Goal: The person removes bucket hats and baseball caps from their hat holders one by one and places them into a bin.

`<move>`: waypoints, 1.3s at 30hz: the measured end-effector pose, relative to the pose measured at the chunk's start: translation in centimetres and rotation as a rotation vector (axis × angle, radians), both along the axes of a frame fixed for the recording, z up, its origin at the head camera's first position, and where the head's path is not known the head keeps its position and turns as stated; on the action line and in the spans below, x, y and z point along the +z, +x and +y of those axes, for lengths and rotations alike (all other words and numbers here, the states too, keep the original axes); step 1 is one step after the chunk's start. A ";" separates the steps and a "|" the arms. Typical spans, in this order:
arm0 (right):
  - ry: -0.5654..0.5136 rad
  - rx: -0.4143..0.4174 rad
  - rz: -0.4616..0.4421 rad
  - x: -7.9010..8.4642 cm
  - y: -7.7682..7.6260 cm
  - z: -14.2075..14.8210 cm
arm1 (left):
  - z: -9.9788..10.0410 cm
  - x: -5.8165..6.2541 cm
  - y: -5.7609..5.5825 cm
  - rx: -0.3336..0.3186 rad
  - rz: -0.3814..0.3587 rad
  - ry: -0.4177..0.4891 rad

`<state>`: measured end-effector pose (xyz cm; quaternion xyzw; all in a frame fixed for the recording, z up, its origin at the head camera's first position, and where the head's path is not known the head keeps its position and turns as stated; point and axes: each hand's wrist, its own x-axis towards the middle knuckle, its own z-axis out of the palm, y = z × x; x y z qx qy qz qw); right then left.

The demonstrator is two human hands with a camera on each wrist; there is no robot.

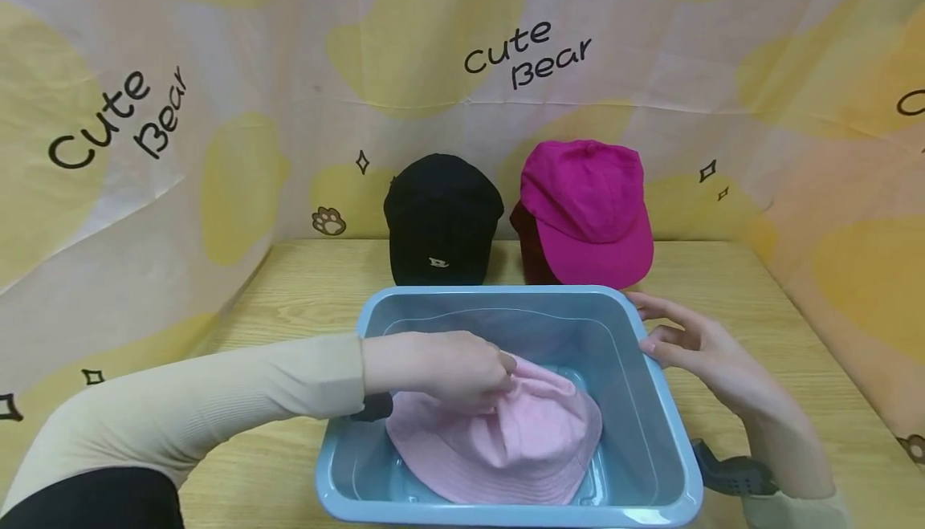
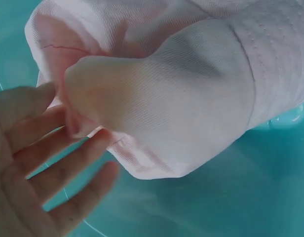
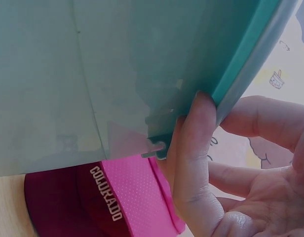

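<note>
A pale pink bucket hat (image 1: 506, 433) lies inside a blue plastic basin (image 1: 658, 425), its brim spread toward the near side. My left hand (image 1: 451, 368) reaches over the basin's left rim and pinches the hat's crown. In the left wrist view, the thumb and first fingers of the left hand (image 2: 48, 153) meet at a fold of the pink cloth, while the other fingers are extended. My right hand (image 1: 694, 344) grips the basin's right rim near the far corner. Seen from the right wrist, the rim passes between the thumb and fingers (image 3: 194, 158).
Behind the basin stand a black cap (image 1: 442, 220) and a bright pink cap (image 1: 588, 212). A dark red cap (image 1: 533, 248) marked COLORADO in the right wrist view is partly hidden by the pink one. A printed cloth (image 1: 462, 39) hangs along the back and sides of the wooden table (image 1: 303, 296).
</note>
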<state>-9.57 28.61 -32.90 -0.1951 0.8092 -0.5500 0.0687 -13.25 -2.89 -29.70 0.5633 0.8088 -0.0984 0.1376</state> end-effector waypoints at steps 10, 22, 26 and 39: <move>0.010 -0.014 -0.010 0.0 -0.1 -0.2 | -1.2 0.7 0.3 0.061 -0.026 -0.021; 0.001 -0.014 -0.026 0.0 -0.1 -0.2 | -1.8 2.9 0.2 0.043 -0.018 0.120; -0.005 -0.016 -0.031 -0.1 -0.2 -0.2 | -2.2 3.3 0.1 0.018 0.009 0.170; -0.086 0.025 -0.005 -0.3 -0.3 -0.1 | -3.2 3.8 -0.3 0.030 0.009 0.218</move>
